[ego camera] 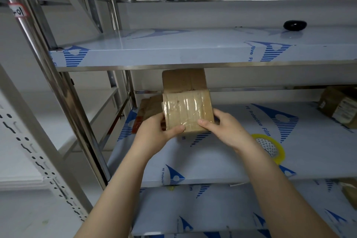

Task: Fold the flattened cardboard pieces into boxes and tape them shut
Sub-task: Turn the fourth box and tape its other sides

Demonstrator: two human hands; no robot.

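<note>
Item, left: flattened cardboard pieces lie at the back of the shelf, just behind your left hand, whose thumb and fingers clasp the near-left corner of the box. Item, centre: that box is held over the shelf, taped face toward you and far flaps open, with your right hand gripping its near-right corner. Item, right: the tape roll lies beside your right wrist; press the open flaps flush before reaching for it.
</note>
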